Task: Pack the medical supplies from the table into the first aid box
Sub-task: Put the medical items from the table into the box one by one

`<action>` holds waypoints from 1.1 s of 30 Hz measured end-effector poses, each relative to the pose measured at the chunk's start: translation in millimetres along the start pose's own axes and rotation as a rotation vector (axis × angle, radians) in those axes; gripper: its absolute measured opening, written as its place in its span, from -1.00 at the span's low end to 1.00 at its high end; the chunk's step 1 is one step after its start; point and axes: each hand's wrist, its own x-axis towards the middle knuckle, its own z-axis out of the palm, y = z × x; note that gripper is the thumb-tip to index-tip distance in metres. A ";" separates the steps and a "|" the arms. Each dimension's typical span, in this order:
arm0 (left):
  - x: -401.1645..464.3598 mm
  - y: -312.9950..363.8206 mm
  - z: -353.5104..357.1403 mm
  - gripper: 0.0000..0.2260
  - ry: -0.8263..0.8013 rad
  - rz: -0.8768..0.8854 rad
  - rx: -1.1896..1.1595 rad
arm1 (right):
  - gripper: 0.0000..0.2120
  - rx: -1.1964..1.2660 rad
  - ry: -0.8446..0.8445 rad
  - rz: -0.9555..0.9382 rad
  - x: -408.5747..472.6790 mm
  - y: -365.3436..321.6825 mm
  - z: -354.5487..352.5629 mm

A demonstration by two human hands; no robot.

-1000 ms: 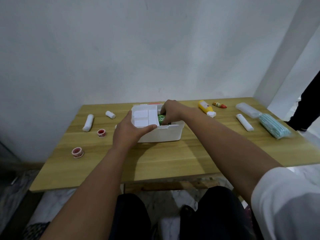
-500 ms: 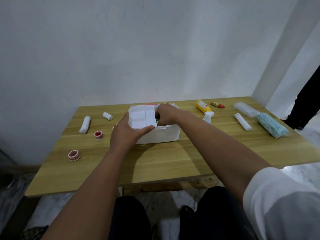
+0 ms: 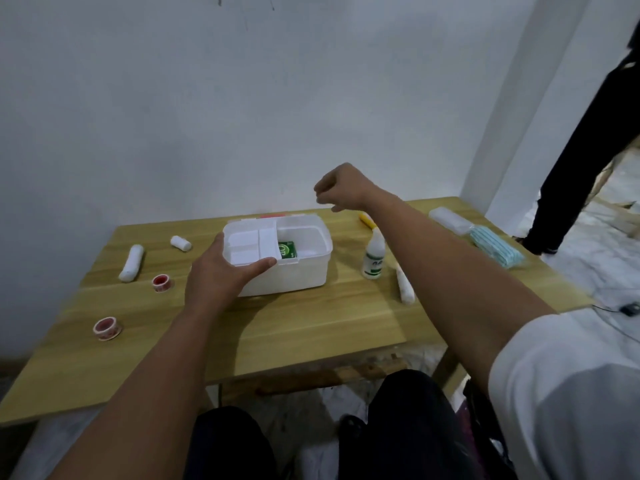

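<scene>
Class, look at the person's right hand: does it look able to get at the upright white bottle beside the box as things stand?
Probably yes. The right hand is raised, holds nothing, and the white bottle stands in the open right of the first aid box, with nothing over it.

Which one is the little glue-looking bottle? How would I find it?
Start at the white box in the middle of the table. Look just past the box's right side, between it and the right arm: the bottle stands there. It is the only thing standing upright, white with a green label and a pointed cap, while the bandage roll beside it lies flat.
</scene>
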 end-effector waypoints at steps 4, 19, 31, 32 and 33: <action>-0.9 0.0 0.1 0.07 0.015 0.009 0.007 | -0.75 -0.040 0.238 0.069 -5.7 29.8 -47.3; 6.4 13.4 3.5 0.00 -0.001 0.015 0.046 | -0.66 -0.325 0.396 0.409 -29.4 152.3 -116.3; 23.5 8.7 15.4 -0.05 0.019 0.001 0.118 | -0.82 -0.560 0.274 0.550 0.3 218.3 -114.9; 24.2 7.6 16.3 -0.04 0.024 -0.012 0.116 | -0.78 -0.558 0.258 0.596 4.0 219.9 -114.4; 25.1 6.3 17.4 -0.04 0.027 -0.023 0.117 | -0.77 -0.550 0.239 0.631 7.1 220.1 -113.9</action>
